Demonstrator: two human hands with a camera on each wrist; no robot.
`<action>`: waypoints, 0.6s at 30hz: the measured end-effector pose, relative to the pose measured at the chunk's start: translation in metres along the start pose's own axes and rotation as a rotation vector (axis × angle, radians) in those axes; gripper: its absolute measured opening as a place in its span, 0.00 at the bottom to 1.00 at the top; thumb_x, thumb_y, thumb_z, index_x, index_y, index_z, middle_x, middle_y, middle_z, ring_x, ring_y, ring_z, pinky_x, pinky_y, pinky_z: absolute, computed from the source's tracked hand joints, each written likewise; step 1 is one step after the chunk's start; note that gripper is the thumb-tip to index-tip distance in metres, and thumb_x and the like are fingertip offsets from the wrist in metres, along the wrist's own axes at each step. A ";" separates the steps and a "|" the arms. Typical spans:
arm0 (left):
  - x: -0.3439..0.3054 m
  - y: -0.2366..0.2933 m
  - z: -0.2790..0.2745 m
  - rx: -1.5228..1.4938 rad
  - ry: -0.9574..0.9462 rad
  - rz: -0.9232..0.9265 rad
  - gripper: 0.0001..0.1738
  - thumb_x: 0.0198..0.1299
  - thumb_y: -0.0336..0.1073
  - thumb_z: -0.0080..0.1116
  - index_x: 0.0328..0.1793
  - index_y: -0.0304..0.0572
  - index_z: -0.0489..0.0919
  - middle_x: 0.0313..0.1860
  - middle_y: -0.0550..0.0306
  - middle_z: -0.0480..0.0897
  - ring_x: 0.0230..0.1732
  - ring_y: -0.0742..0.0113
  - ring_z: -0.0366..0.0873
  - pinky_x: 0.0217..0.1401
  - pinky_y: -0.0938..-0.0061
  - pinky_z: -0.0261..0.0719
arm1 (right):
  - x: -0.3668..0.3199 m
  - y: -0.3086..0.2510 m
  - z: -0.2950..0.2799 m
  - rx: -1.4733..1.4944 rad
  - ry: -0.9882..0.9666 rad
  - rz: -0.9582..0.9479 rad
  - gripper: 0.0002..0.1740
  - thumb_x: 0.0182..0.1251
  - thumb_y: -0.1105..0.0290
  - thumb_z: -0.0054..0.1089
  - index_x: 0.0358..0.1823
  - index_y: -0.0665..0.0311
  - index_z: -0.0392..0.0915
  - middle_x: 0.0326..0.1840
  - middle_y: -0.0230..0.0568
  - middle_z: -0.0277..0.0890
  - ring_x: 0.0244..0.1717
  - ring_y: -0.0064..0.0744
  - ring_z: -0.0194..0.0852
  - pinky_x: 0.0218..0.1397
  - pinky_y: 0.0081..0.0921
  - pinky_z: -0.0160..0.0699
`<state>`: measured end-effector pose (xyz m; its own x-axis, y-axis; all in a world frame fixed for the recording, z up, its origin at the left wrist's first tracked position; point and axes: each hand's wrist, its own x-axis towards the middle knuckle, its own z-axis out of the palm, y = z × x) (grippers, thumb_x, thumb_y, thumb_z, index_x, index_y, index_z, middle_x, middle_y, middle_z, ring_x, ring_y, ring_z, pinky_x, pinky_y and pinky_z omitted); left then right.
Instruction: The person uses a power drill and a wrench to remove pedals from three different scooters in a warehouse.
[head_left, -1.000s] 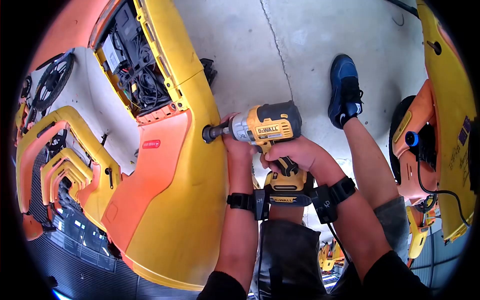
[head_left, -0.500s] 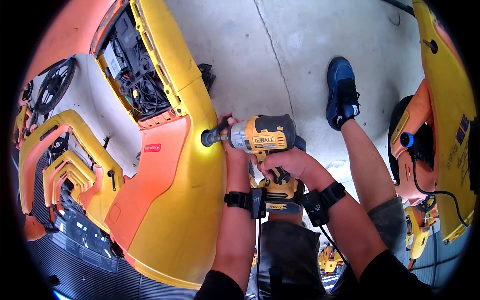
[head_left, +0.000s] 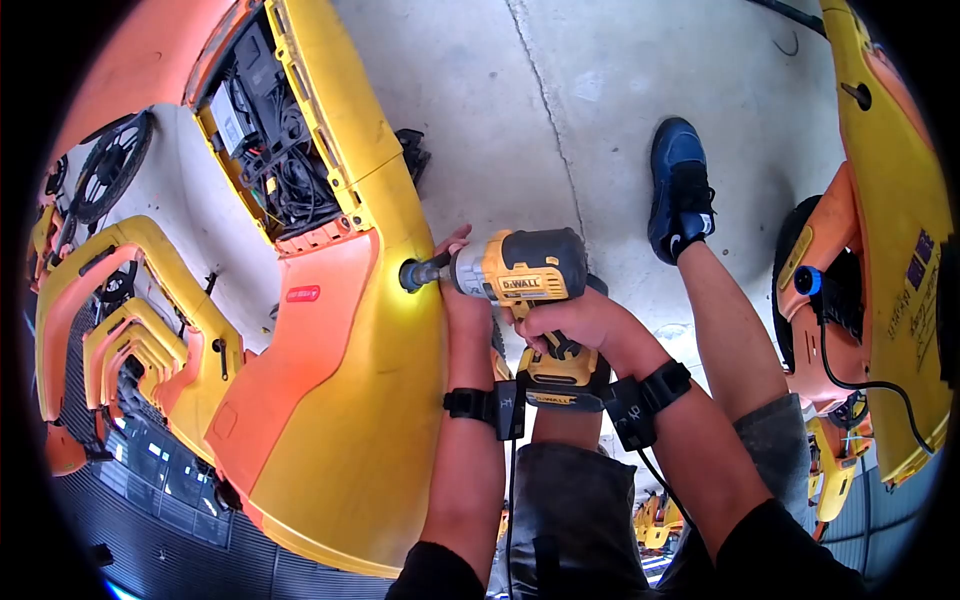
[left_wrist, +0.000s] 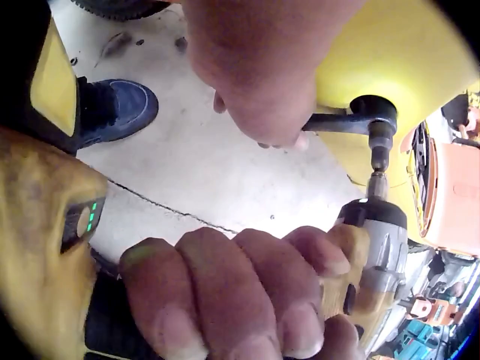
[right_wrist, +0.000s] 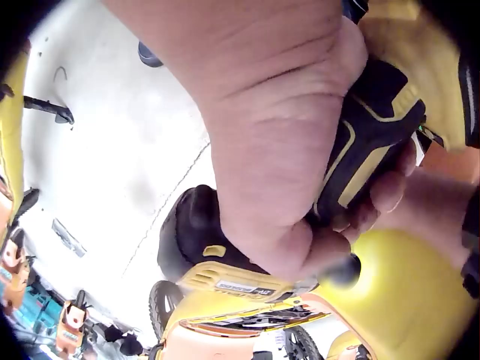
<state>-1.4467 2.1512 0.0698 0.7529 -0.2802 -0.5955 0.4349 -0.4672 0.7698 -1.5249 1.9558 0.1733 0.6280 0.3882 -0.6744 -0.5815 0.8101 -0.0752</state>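
Observation:
My right hand (head_left: 580,315) grips the handle of a yellow-and-black power driver (head_left: 525,268), also large in the right wrist view, where the hand (right_wrist: 277,150) wraps the black grip (right_wrist: 367,165). The driver's socket (left_wrist: 381,142) meets the round end of a dark metal arm (left_wrist: 337,122) at a hole in the yellow body panel (head_left: 340,440). Light from the driver falls around this joint. My left hand (left_wrist: 262,75) holds the arm's other end with curled fingers; in the head view this hand (head_left: 465,290) is partly behind the driver's nose.
An open compartment (head_left: 275,150) with cables lies above the joint in the panelled body. Another yellow-orange vehicle (head_left: 895,250) stands at the right, with a hanging black cable. A shoe (head_left: 682,190) rests on concrete; more yellow frames (head_left: 130,330) stand at left.
The driver has shifted slightly left and down in the head view, with my right hand on it. Its light has come on at the joint. My left hand's fingers show more beside the nose.

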 end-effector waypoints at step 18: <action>-0.039 0.079 0.043 -1.240 0.090 -0.490 0.27 0.76 0.54 0.37 0.66 0.38 0.64 0.66 0.41 0.72 0.67 0.50 0.71 0.61 0.64 0.75 | -0.062 -0.029 0.003 -0.100 0.175 0.079 0.23 0.52 0.76 0.56 0.53 0.71 0.76 0.37 0.38 0.78 0.23 0.23 0.70 0.28 0.21 0.71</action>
<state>-1.4630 2.0886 0.1443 0.3998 -0.2250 -0.8886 0.7901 0.5760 0.2097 -1.5459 1.9095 0.2197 0.4843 0.3593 -0.7977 -0.6792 0.7292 -0.0840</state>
